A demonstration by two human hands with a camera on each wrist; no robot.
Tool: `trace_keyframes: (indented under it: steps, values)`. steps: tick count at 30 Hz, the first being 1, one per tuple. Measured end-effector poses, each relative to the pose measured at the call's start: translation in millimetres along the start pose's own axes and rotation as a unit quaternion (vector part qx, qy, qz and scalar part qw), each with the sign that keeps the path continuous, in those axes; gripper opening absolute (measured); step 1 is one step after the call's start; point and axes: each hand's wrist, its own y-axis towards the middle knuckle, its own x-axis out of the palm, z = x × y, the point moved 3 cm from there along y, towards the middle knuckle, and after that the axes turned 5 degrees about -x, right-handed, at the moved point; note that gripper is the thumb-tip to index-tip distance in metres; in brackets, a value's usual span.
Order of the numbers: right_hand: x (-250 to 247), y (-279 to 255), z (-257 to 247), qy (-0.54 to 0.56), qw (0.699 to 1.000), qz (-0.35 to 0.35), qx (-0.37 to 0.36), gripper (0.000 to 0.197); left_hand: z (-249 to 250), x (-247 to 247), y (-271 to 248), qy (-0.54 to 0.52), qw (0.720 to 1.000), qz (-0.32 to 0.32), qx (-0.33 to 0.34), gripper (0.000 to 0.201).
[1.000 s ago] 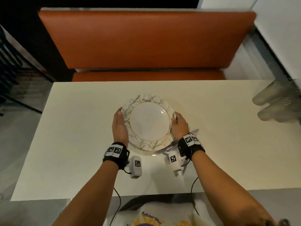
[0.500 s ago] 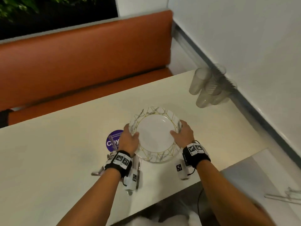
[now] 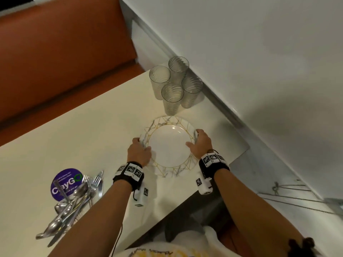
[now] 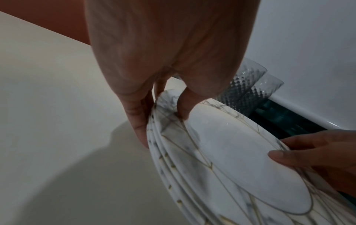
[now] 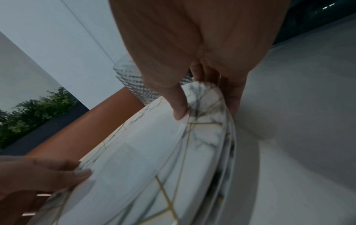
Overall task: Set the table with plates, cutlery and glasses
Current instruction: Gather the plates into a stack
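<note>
A stack of marble-patterned plates with gold lines [image 3: 169,145] is held level at the table's right end, just in front of the glasses. My left hand [image 3: 139,149] grips the stack's left rim, thumb on top and fingers underneath [image 4: 140,134]. My right hand [image 3: 201,143] grips the right rim the same way, thumb [image 5: 179,109] pressed on the top plate. The wrist views show several stacked rims [image 4: 163,159]. Several ribbed clear glasses [image 3: 174,86] stand clustered at the far right corner. A pile of forks, spoons and knives [image 3: 74,204] lies near the front left.
The cream table [image 3: 74,136] ends close to my right wrist, with a grey wall ledge [image 3: 241,117] beyond it. A purple round sticker [image 3: 65,182] lies under the cutlery. An orange bench [image 3: 55,62] runs along the far side.
Both hands have carried the plate stack to the right, from the table's middle to its right end near the glasses. The cutlery pile now lies well to the left of my left wrist.
</note>
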Motion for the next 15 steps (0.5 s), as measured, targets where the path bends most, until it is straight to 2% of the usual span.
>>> trace_keyframes:
  steps: [8,15]
  values:
    - [-22.5,16.4,25.4,-0.041,0.999,0.019,0.012,0.068,29.2,22.4,-3.7,0.108,0.994,0.015,0.032,0.059]
    - [-44.6,30.1,35.8,-0.047,0.996,0.069,0.017,0.07,53.7,40.7,-10.0,0.079,0.995,0.007,0.055,0.05]
